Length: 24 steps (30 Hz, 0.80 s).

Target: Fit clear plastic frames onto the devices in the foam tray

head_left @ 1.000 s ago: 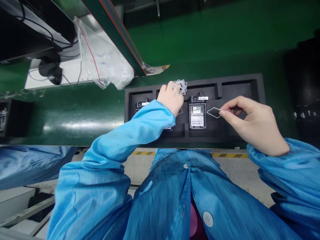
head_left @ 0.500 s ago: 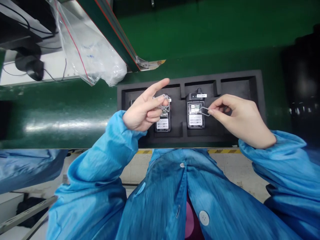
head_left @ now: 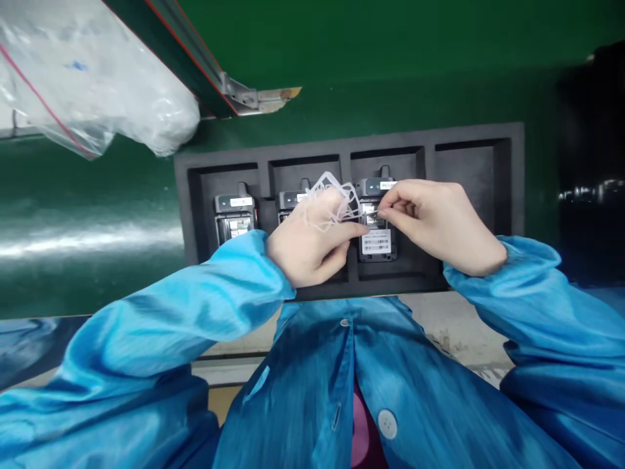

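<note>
Both of your hands have closed in on the same spot since a second ago: then your right hand [head_left: 442, 225] held a single clear gasket ring out over the empty part of the foam tray [head_left: 515, 195], well apart from the devices, and your left hand [head_left: 307, 244] was up over the second pocket with its bundle. Now your right fingertips are pinched together directly over the upper half of the third device [head_left: 375, 231], touching or just above its open back, and your left hand has come across so that its forefinger meets them there. The single ring itself is too thin and too hidden between your fingers to make out; judging by the pinch, it sits at the device's back, being pressed or seated. Your left hand is curled around the bundle of clear rings [head_left: 332, 198], which fans out above your knuckles and partly hides the second device [head_left: 291, 198]. The first device [head_left: 234, 218] lies untouched in the leftmost pocket, and the rightmost pocket holds nothing you can see. Your view has also dropped closer to the tray, so the plastic bag [head_left: 97, 98] now fills the upper left corner above the green conveyor belt [head_left: 97, 228].
</note>
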Each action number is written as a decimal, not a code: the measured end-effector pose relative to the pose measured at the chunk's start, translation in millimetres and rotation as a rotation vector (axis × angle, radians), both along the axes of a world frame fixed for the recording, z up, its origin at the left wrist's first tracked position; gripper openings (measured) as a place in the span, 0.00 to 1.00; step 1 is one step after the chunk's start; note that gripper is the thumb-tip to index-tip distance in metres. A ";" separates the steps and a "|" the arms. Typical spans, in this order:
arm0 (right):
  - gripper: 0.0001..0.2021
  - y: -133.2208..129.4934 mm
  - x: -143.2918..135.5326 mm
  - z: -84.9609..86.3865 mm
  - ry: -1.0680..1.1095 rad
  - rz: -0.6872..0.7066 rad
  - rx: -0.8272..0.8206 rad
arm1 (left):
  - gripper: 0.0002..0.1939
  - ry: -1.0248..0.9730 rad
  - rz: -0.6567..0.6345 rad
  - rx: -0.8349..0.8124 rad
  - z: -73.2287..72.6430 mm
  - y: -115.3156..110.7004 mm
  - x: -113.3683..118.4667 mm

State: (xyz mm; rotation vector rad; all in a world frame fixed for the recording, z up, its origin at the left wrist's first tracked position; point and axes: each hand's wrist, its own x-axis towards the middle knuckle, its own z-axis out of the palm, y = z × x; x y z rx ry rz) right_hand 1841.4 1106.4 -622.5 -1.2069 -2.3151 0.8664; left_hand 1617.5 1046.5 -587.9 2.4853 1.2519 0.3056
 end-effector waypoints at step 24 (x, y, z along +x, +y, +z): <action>0.08 -10.4 10.9 1.6 -0.037 0.022 0.149 | 0.28 0.281 -0.156 0.219 -15.4 -4.1 -5.2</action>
